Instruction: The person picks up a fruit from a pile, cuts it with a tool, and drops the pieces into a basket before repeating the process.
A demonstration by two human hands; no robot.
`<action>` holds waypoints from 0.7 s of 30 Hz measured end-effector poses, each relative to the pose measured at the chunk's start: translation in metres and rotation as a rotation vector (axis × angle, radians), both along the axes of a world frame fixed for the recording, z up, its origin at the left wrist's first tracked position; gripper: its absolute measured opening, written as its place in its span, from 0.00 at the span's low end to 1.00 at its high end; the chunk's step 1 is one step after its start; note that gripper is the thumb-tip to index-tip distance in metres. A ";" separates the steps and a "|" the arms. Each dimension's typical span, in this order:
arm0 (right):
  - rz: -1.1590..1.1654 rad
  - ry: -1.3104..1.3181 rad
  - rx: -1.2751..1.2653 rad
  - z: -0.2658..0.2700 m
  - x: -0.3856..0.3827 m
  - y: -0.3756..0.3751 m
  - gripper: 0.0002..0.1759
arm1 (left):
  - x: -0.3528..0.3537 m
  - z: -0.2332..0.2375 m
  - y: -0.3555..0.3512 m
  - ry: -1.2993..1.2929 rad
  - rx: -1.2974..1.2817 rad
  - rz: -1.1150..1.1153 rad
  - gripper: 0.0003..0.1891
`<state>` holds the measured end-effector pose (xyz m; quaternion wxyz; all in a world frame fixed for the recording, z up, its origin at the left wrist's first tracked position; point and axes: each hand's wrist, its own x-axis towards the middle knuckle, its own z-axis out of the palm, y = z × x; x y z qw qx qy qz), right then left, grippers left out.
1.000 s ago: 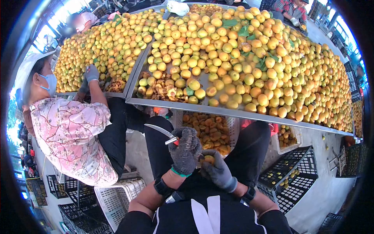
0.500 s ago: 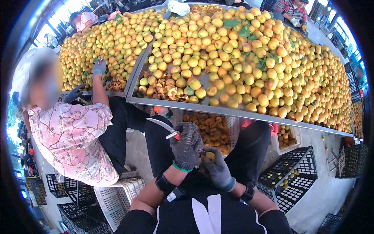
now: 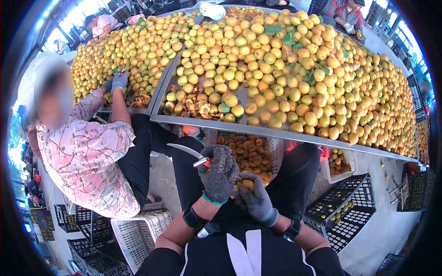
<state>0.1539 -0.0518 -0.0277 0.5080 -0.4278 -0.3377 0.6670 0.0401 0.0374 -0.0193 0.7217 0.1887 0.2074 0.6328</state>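
Note:
My left hand [image 3: 217, 177], in a dark grey knit glove, is closed around the red handle of a curved knife [image 3: 189, 152], whose blade points up and to the left. Close beside it, my right hand [image 3: 258, 202], in a smoother grey glove, grips an apricot [image 3: 247, 185] between thumb and fingers. Both hands are over my lap, in front of the metal table edge. Beneath the table, beyond my hands, a white crate [image 3: 276, 154] holds apricot halves [image 3: 251, 154]. The fingers partly hide the held apricot.
A metal table [image 3: 258, 132] is heaped with apricots [image 3: 317, 83] and some leaves. Cut pieces [image 3: 195, 105] lie at its near left. A person in a pink shirt [image 3: 87, 161] sits close on my left. Black crates [image 3: 340, 209] and a white basket [image 3: 138, 239] flank me.
My left hand and the knife have shifted slightly left, the blade tilting flatter. More of the apricot shows in my right hand. The neighbour's two hands have come together over the fruit.

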 end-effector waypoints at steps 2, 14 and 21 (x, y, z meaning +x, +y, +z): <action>-0.015 -0.037 0.031 -0.009 -0.001 -0.002 0.18 | 0.003 0.001 -0.002 0.076 -0.006 0.025 0.06; -0.075 -0.223 0.258 -0.012 0.000 0.001 0.20 | 0.004 0.016 0.009 -0.020 -0.222 -0.059 0.07; 0.171 -0.084 0.086 -0.008 0.010 -0.004 0.21 | 0.000 0.030 -0.004 0.229 0.029 0.020 0.03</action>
